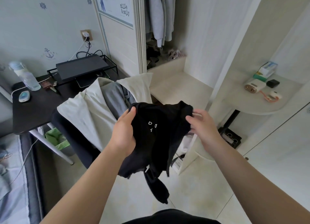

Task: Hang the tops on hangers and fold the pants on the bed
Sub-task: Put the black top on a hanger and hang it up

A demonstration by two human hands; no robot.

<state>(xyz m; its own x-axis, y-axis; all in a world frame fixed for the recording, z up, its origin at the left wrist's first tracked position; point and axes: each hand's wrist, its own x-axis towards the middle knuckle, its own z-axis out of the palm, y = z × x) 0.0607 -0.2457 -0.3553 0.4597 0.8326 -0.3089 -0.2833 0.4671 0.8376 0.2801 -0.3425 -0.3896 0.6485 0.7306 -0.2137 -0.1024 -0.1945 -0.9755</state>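
1. Head view showed my left grip (124, 131) closed on the black garment (159, 139), thumb curled over its upper left edge and cloth bunched against the palm.
2. My right grip (202, 128) sat at the upper right edge with its fingers loosely spread against the cloth; I could not tell whether it pinched anything.
3. The garment hung crumpled in the air between both grips, one narrow part dangling below, and it was well apart from the bed (10, 173).
4. I judged it light, soft and limp, so it would sag wherever it was unsupported and was unlikely to slip. The best hold seemed to be the top edge, one pinch at each side, to spread it flat.
5. Behind it, a cream garment (80, 113) and a grey garment (114, 97) lay draped over a chair (75, 139) beside the dark tabletop (33, 109). Beyond, the wardrobe (157, 22) was open.
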